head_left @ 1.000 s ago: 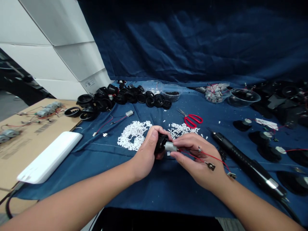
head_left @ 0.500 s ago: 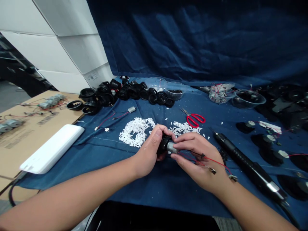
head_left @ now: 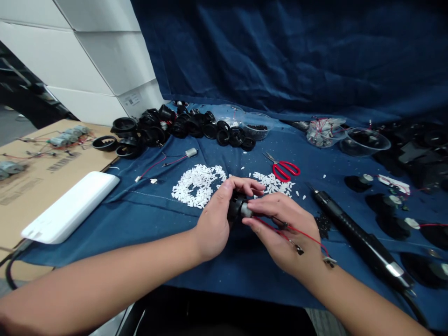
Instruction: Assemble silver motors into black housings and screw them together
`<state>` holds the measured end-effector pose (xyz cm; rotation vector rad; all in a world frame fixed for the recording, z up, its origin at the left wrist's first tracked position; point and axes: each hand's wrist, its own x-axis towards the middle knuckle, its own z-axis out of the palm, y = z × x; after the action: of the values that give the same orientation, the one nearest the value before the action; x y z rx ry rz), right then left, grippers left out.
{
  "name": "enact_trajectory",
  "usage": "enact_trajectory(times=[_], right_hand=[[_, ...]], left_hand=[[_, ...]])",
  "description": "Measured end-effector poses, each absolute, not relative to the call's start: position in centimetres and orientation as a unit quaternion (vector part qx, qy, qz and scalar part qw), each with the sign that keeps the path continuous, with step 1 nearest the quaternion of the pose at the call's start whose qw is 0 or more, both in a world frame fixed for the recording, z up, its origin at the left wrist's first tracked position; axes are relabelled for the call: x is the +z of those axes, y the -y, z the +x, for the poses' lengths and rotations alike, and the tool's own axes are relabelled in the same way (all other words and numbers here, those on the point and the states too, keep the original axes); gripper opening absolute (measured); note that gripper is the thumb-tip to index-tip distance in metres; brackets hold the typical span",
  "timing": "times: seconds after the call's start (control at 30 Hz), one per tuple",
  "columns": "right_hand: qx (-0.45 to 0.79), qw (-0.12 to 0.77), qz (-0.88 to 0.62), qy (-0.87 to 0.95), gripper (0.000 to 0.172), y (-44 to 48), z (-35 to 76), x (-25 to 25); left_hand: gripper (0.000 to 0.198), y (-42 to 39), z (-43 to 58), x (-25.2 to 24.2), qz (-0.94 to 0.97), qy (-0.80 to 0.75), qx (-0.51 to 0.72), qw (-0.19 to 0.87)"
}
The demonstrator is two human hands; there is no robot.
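My left hand (head_left: pixel 217 220) is wrapped round a black plastic housing (head_left: pixel 236 205), held above the blue cloth. The fingers of my right hand (head_left: pixel 284 228) pinch a small silver motor (head_left: pixel 246 210) at the housing's right-hand opening. Part of the motor sits inside the housing; how deep, I cannot tell. Red and dark wires (head_left: pixel 308 235) with small metal ends trail from the motor across my right hand and wrist. Behind my hands lie two heaps of small white plastic pieces (head_left: pixel 191 186).
Red-handled scissors (head_left: pixel 285 170) lie behind the right heap. A black electric screwdriver (head_left: pixel 360 238) is on the right, near several black parts with motors. Black housings (head_left: pixel 189 126) and clear bowls (head_left: pixel 257 128) line the back. A white power bank-like block (head_left: pixel 72 207) rests at left.
The silver motor now shows less of its length outside the housing, and my right fingers are closer to my left hand. The view has shifted slightly.
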<state>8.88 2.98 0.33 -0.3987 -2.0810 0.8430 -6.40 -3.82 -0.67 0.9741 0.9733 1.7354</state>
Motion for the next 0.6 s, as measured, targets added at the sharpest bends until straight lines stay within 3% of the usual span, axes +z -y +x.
enact_trajectory(times=[0.17, 0.23, 0.3, 0.37, 0.43, 0.6], right_hand=[[0.371, 0.411, -0.179, 0.813, 0.027, -3.1, 8.9, 0.3], [0.457, 0.41, -0.192, 0.765, 0.026, -3.5, 8.8, 0.3], [0.569, 0.414, -0.19, 0.685, 0.026, -3.8, 8.6, 0.3], [0.657, 0.407, -0.179, 0.609, 0.029, -3.7, 8.6, 0.2], [0.705, 0.384, -0.169, 0.572, 0.034, -3.5, 8.6, 0.0], [0.749, 0.283, -0.138, 0.583, 0.045, -4.1, 9.2, -0.2]], left_hand=[[0.044, 4.5, -6.6, -0.5, 0.425, -0.41, 0.686, 0.425], [0.037, 4.8, -6.9, -0.1, 0.468, -0.41, 0.667, 0.411], [0.044, 5.1, -7.1, 0.3, 0.505, -0.408, 0.656, 0.384], [0.055, 5.2, -7.1, 0.7, 0.526, -0.417, 0.657, 0.341], [0.05, 5.1, -7.3, 1.2, 0.532, -0.434, 0.665, 0.293], [0.051, 5.4, -9.9, 4.6, 0.571, -0.461, 0.67, 0.112]])
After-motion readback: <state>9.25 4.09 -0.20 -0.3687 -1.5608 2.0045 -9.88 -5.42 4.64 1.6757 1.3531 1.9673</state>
